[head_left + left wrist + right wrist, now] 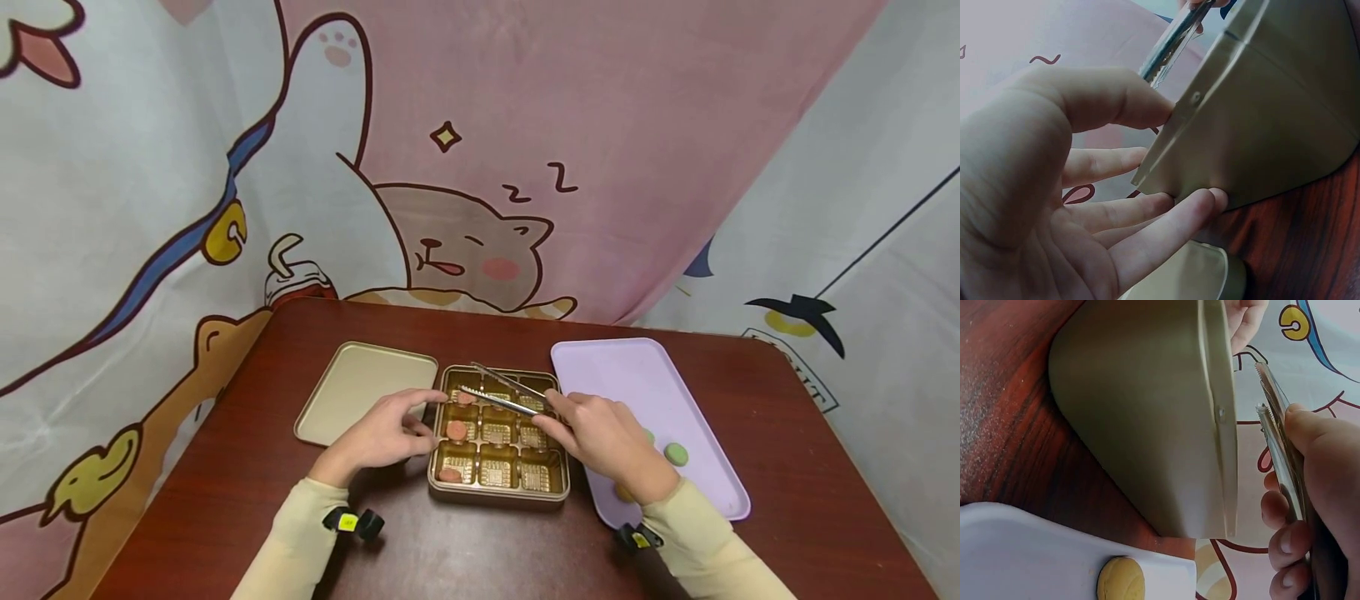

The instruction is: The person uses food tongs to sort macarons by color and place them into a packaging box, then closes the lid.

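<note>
Head view: the right hand (603, 437) grips slim, toothed silver metal tongs (501, 402), arms parted, nothing visible between the tips; their long axis points leftward and slightly away over the square gold metal tin (498, 497). The left hand (386, 429), fingers loosely bent, touches the tin's left side. A round pinkish cookie (466, 399) in the far-left compartment (455, 384) lies below the nearer tip, closer to the left hand.

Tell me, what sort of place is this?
Possibly a makeshift recording corner, though I can't be sure: cartoon-printed cloth hangs behind a reddish-brown table, and small black wrist-worn devices are in view.
</note>
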Demonstrator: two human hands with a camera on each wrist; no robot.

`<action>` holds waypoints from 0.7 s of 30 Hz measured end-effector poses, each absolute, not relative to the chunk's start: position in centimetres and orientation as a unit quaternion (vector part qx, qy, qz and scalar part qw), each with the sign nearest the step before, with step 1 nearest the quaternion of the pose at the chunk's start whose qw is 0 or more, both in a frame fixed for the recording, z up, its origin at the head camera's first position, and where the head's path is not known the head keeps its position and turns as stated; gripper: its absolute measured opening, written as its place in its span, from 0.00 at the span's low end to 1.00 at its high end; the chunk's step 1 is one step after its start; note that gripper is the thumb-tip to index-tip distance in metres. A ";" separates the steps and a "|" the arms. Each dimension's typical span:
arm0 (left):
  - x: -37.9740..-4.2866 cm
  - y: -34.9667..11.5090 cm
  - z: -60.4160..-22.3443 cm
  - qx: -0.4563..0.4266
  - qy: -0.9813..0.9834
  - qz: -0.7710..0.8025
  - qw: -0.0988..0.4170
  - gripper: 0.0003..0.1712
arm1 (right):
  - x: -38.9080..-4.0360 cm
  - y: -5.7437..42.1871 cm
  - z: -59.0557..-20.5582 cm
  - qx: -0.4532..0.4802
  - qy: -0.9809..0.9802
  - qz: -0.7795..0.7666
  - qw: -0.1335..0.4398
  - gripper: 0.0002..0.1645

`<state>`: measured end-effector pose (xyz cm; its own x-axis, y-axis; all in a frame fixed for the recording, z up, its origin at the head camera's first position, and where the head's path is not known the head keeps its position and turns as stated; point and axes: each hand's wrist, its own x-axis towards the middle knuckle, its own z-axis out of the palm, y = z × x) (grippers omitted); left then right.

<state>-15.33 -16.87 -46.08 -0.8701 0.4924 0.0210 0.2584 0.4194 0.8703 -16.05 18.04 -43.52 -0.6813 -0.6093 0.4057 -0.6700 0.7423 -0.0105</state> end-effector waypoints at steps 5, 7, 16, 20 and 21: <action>-15.3 -16.9 -45.9 0.221 0.834 0.490 0.121 0.39 | -15.9 18.2 -43.6 0.348 -0.914 0.080 0.193 0.17; -15.3 -16.8 -46.0 0.219 0.834 0.491 0.121 0.39 | -15.9 18.2 -43.6 0.349 -0.913 0.080 0.194 0.17; -15.3 -16.7 -45.9 0.209 0.838 0.489 0.125 0.40 | -15.7 18.9 -43.8 0.349 -0.910 0.082 0.208 0.17; -15.3 -16.7 -45.8 0.211 0.837 0.489 0.125 0.40 | -15.4 19.5 -43.8 0.342 -0.912 0.083 0.210 0.19; -15.3 -16.7 -45.8 0.212 0.837 0.489 0.125 0.40 | -15.4 19.7 -43.8 0.341 -0.912 0.085 0.212 0.19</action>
